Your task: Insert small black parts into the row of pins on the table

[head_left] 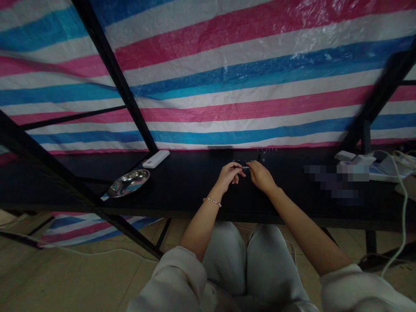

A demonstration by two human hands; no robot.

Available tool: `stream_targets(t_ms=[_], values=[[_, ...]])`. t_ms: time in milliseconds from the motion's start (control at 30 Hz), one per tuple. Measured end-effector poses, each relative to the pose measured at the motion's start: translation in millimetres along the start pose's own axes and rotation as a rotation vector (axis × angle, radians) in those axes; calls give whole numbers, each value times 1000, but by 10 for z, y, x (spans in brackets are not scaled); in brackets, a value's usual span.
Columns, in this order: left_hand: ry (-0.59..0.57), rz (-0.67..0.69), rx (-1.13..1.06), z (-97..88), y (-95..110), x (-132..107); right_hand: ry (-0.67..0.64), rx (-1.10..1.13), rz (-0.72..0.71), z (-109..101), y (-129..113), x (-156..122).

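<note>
Both hands meet over the middle of the black table (188,190). Between their fingertips is a small, slim silvery piece (245,167), too small to name. My left hand (229,175), with a beaded bracelet (212,201) at its wrist, pinches the left end of it. My right hand (260,174) is closed at the other end, its fingertips mostly hidden behind the back of the hand. Just beyond the hands lie small dark parts (260,157), and behind them a row of tiny pin-like bits (267,150).
A shiny metal dish (130,183) and a white oblong device (156,159) sit at the left. White power strips with cables (373,169) lie at the right, beside a blurred patch. Black frame posts (120,82) stand before a striped plastic sheet (243,99).
</note>
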State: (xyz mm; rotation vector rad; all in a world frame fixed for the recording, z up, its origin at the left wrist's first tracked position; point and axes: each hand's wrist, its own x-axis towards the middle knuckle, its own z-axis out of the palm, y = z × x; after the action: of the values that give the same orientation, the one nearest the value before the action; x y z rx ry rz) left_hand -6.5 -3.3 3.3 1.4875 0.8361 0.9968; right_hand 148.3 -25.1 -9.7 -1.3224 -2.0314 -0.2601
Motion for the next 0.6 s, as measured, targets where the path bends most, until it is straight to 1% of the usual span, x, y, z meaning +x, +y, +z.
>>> stream_targets(t_ms=[67,133,300,433,600], values=[[-61,-21,-65,-28,8,-6,-22,-9,25,17,18,-5],[-91,-30,-105,-43,9,-9,-30,-15,36,28,21,-7],[-61,-14,-142,-55,7,-10,-26,-38,31,17,7,-9],[-87,-23,-83,-49,3,-24,-35,-61,24,8,9,-13],[-68,-14,-42,-30,4,-31,-27,-74,15,-2,1,-15]])
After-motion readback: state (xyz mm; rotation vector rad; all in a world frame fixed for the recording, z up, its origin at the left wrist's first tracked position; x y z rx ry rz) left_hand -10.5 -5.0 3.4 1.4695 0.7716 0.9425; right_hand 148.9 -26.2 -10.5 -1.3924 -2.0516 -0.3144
